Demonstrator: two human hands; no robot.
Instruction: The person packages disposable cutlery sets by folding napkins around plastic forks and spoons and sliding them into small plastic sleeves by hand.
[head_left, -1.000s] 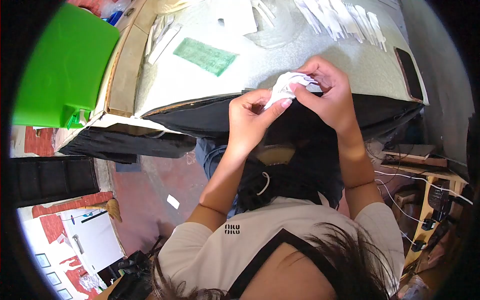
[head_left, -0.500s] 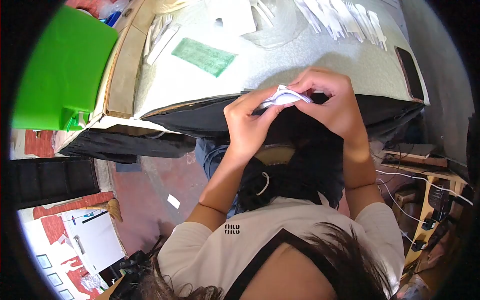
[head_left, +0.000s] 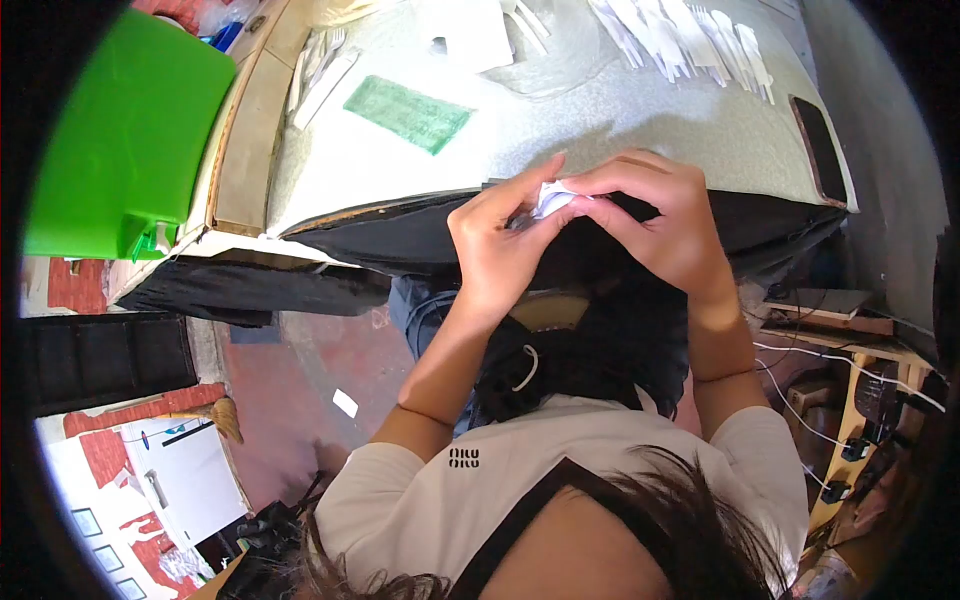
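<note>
In front of the table edge, a small folded white paper napkin (head_left: 552,199) is pinched between my two hands. My left hand (head_left: 490,240) grips its left side with thumb and fingers. From the right, my right hand (head_left: 660,210) pinches the top edge between thumb and forefinger. Fingers partly cover the napkin. Beyond my hands on the table lies a flat green rectangular cloth or pad (head_left: 408,114). Farther back, a row of white plastic cutlery (head_left: 690,40) lies at the right. More white cutlery (head_left: 322,75) sits at the left.
The pale-covered table (head_left: 560,125) has a black cloth (head_left: 370,240) along its front. A dark phone (head_left: 818,150) lies near the right edge. A large green bin (head_left: 130,130) stands at left. White sheets (head_left: 475,35) lie at the back. Cables (head_left: 790,405) hang at right.
The napkin now looks smaller and more tightly folded. My right hand has shifted slightly left and down, and my left fingers have straightened upward.
</note>
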